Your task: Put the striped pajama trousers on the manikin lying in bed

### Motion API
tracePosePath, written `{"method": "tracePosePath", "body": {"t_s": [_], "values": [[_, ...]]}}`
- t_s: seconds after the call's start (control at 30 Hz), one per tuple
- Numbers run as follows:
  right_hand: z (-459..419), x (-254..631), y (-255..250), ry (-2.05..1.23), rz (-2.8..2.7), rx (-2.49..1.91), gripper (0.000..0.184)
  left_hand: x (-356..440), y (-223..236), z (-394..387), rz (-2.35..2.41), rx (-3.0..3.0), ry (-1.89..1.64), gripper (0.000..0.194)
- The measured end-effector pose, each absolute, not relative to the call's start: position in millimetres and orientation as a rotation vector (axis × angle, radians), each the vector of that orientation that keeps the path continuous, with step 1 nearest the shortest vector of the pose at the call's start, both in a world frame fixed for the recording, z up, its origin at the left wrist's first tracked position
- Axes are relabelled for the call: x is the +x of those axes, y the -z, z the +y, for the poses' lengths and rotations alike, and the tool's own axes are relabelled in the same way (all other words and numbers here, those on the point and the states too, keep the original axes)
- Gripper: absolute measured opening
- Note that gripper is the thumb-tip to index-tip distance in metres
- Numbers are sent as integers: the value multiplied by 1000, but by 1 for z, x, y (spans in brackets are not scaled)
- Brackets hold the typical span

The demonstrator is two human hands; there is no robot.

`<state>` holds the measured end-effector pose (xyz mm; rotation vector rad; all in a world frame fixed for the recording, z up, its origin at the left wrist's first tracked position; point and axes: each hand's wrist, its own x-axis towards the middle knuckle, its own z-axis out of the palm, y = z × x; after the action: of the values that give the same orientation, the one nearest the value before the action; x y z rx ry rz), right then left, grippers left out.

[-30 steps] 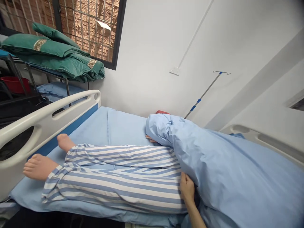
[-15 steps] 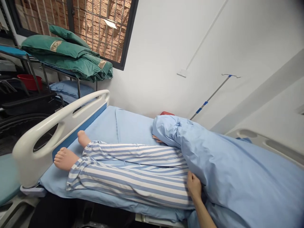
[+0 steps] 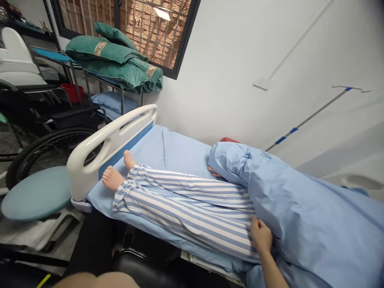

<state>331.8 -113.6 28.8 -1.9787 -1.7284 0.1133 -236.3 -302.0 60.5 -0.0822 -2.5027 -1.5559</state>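
Note:
My right hand (image 3: 261, 234) reaches in from the lower right with its fingers curled into a fist. It rests against the blue-and-white striped trousers (image 3: 186, 208), right beside the edge of the light blue quilt (image 3: 294, 208); what its fingers grip is hidden. The trousers are on a manikin lying on the bed, its bare feet (image 3: 112, 178) toward the footboard. Fingers of a manikin hand (image 3: 214, 172) poke out under the quilt. A blurred patch of skin at the bottom edge seems to be my left hand (image 3: 96, 281); its fingers cannot be made out.
The cream footboard (image 3: 90, 154) rises at the bed's left end. Beyond it stand a wheelchair (image 3: 54, 148), a round pale-blue seat (image 3: 37, 194) and a rack with folded green bedding (image 3: 120, 72). A drip pole (image 3: 312, 114) leans along the wall behind the bed.
The view has swung left, so the bed and manikin sit further right and the wheelchair shows more. A blurred patch of skin has come in at the bottom. My right hand keeps its place by the quilt.

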Motion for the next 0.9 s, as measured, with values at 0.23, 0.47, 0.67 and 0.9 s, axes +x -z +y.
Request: {"method": "tracePosePath", "body": {"t_s": [0.23, 0.47, 0.67, 0.9], "values": [[-111, 331, -28, -174, -1676, -1978, 36, -236, -69, -307, -2679, -96, 1466, 34], [-114, 330, -32, -197, -1646, -1959, 36, -236, -70, -302, -2667, -12, 1365, 31], [-113, 330, -30, -216, -1618, -1925, 39, -238, -66, -303, -2697, -67, 1304, 33], [-118, 328, -33, -232, -1602, -1894, 41, -226, -78, -304, -2822, -156, 1110, 26]]}}
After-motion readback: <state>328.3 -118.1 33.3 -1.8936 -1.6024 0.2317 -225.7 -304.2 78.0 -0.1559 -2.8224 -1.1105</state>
